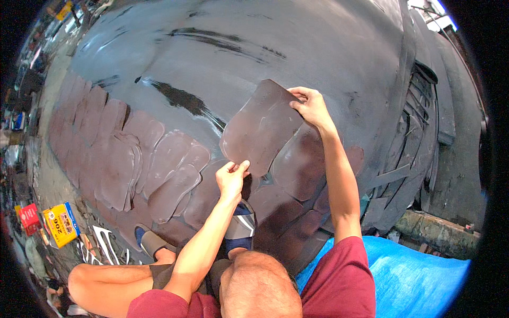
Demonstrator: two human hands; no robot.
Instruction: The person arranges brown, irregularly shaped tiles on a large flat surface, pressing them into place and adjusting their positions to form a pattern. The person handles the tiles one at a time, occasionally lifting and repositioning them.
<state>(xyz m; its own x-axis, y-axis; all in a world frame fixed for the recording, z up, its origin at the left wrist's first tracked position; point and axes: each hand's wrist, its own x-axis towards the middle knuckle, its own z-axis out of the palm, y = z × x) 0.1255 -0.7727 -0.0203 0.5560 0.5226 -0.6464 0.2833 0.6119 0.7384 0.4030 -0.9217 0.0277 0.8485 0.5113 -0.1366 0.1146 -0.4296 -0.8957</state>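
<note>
A thin, flat brown sheet piece (260, 127) with one rounded end is raised between my two hands, tilted above the others. My left hand (231, 179) pinches its near edge between thumb and fingers. At the far right corner, my right hand (310, 107) grips it with the thumb on top. Similar brown sheet pieces (299, 164) lie under and beside it. To the left, more of them overlap in a stack (116, 164). What they are made of, I cannot tell for sure.
A large dark grey sheet (313, 47) with black streaks spreads under the pieces. Dark scraps and slats (405, 138) are heaped at the right. A blue tarp (408, 275) lies by my right side. Yellow (61, 225) and red (29, 218) packages stand left. My sandalled foot (241, 225) is close by.
</note>
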